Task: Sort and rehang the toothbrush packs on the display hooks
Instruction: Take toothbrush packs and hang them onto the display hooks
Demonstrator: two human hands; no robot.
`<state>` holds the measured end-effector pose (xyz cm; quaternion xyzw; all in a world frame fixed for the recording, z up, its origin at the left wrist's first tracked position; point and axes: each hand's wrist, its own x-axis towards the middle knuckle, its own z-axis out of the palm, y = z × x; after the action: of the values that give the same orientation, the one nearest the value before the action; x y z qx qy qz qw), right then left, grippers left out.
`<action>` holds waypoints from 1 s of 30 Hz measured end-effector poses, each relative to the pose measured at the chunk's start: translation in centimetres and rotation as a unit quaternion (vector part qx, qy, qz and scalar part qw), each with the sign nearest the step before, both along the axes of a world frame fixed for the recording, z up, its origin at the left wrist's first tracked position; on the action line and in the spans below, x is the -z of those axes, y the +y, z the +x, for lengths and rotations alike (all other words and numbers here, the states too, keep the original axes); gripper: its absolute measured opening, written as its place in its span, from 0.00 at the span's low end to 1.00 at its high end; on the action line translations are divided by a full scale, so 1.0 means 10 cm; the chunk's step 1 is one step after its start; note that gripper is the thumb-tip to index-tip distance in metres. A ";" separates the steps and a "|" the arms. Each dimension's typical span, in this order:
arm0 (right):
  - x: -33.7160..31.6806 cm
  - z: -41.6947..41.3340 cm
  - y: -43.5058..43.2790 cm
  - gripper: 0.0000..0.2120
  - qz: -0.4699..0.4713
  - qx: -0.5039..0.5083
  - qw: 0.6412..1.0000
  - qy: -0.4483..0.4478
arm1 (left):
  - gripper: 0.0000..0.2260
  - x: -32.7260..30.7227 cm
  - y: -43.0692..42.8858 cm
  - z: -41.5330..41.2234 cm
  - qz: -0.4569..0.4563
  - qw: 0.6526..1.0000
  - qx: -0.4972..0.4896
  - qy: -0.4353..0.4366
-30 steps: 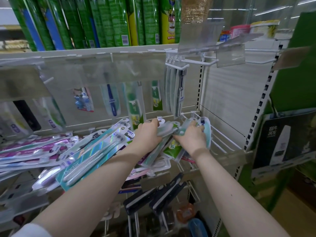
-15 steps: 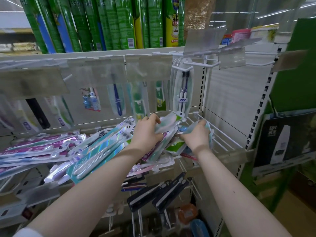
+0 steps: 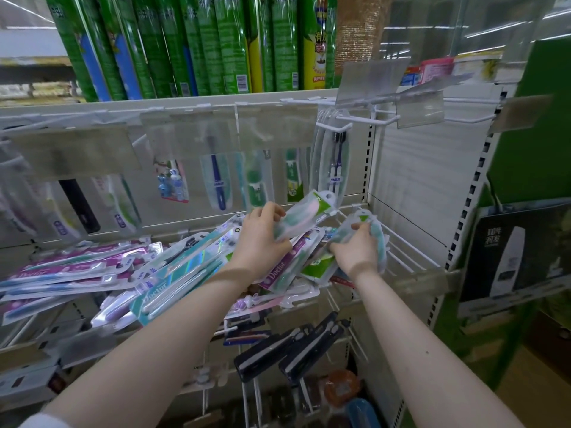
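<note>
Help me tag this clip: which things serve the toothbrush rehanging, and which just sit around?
Job: left hand, gripping the clear green-and-pink toothbrush pack; right hand, gripping the teal toothbrush pack; heap of purple and teal packs; white wire hook.
Idle: tall green spray cans; black advert board.

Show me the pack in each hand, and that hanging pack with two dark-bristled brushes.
Left-hand toothbrush pack (image 3: 304, 216): head view, middle of its clear blister.
Right-hand toothbrush pack (image 3: 381, 245): head view, teal edge beside the fingers.
Hanging twin-brush pack (image 3: 335, 162): head view, the brush handles.
</note>
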<state>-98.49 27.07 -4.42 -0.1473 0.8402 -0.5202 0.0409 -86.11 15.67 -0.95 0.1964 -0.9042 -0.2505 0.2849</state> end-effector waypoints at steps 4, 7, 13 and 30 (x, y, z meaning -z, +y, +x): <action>-0.02 0.03 0.00 0.29 -0.048 0.009 0.999 -0.005 | 0.23 -0.02 0.03 0.01 -0.003 1.000 0.012 -0.013; -0.06 0.06 0.03 0.32 -0.086 0.012 0.996 -0.015 | 0.27 -0.05 0.04 0.03 -0.010 0.999 0.016 -0.032; -0.13 0.11 0.07 0.37 -0.225 0.024 0.969 -0.104 | 0.27 -0.10 0.04 0.09 0.022 0.999 0.015 -0.029; -0.32 0.77 0.16 0.26 -0.291 -0.087 0.943 -0.134 | 0.23 -0.34 0.25 0.49 0.327 0.944 -0.019 0.042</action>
<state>-90.80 28.71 -1.21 -0.1538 0.6226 -0.7517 0.1535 -81.22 18.22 2.44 0.2853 -0.7556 -0.5352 0.2476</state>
